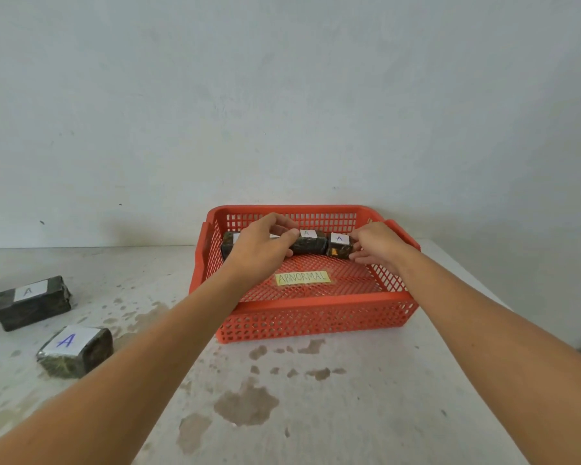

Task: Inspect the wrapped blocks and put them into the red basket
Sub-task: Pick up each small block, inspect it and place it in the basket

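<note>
A red basket (312, 317) with a yellow "ABNORMAL" label (302, 277) on its floor stands on the table. Along its far wall lie dark wrapped blocks with white "A" labels. My left hand (262, 246) grips a long block (311, 245) from above, its thumb and fingers curled round it. My right hand (379, 245) pinches a smaller block (339, 246) at the right end of the row. Part of another block (228, 245) shows to the left of my left hand. Outside the basket, two more wrapped blocks (32, 302) (76, 350) lie at the left.
The table (316, 397) is pale and stained with dark blotches in front of the basket. A plain wall (282, 112) rises right behind the basket. The table's right edge runs close past the basket's right side.
</note>
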